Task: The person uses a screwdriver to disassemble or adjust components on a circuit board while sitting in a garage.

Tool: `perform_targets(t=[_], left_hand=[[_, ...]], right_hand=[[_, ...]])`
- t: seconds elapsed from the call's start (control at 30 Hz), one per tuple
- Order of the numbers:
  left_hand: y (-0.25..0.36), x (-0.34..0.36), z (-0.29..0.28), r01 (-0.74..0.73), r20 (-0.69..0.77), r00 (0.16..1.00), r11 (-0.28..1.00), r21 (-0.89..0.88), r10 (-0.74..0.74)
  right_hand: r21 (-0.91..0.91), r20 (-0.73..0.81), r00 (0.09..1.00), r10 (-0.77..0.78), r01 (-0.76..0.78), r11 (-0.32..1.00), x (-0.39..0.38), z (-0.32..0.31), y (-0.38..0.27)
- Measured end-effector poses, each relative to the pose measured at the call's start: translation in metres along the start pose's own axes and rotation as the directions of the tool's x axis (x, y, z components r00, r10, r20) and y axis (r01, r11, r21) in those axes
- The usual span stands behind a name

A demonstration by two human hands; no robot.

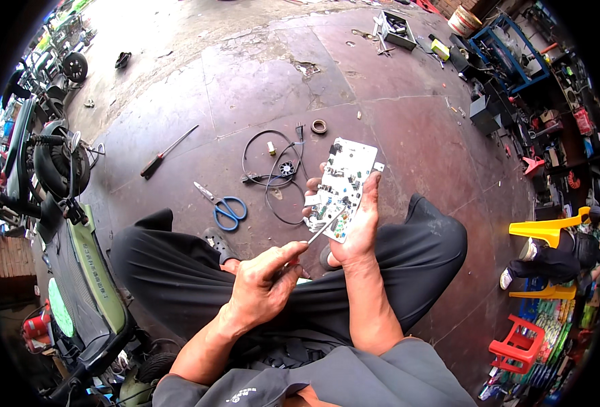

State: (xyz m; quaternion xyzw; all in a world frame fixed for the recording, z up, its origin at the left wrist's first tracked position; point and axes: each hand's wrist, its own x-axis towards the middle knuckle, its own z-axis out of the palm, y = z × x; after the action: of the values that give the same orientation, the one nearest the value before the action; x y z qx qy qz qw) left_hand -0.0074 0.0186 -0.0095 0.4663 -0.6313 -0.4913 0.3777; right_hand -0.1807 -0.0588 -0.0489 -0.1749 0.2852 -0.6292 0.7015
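Head view: circuit board (344,186) is held upright in right hand (357,230), left hand (263,285) is closed on a thin tool (324,228) touching its lower edge; scissors (227,207) at ten o'clock; work judged midway.

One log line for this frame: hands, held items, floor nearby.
left hand: screwdriver, tip on board | right hand: circuit board | floor: blue scissors, black cable

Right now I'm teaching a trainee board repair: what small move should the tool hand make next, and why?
Probably ease the tool tip a little further onto the board. The left hand has it angled up at the board's lower edge, and the right hand grips the board tilted toward it, so the tip is almost at the components.
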Motion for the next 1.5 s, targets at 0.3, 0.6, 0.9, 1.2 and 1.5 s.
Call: perform_targets(t=[0.3,0.6,0.9,1.2,1.5], left_hand=[[0.003,-0.007,-0.002,-0.01,-0.037,0.999,0.999,0.034,0.011],[0.015,-0.012,-0.003,-0.032,-0.031,0.999,0.996,0.087,0.035],[0.013,-0.022,-0.001,0.023,-0.041,0.999,0.999,-0.035,-0.025],[0.014,-0.024,0.003,0.059,-0.053,0.996,0.993,-0.106,-0.065],[0.027,-0.034,0.028,0.321,0.092,0.904,0.519,-0.792,-0.418]], right_hand=[[-0.199,-0.04,0.985,-0.167,0.155,0.967,-0.004,0.007,0.006],[-0.288,0.031,0.965,-0.261,0.259,0.922,-0.008,0.011,0.007],[-0.33,0.067,0.967,-0.246,0.254,0.909,-0.009,0.012,0.01],[-0.491,0.133,0.932,-0.337,0.357,0.795,-0.012,0.005,0.013],[-0.517,0.141,0.858,-0.494,0.49,0.702,-0.013,0.01,0.022]])
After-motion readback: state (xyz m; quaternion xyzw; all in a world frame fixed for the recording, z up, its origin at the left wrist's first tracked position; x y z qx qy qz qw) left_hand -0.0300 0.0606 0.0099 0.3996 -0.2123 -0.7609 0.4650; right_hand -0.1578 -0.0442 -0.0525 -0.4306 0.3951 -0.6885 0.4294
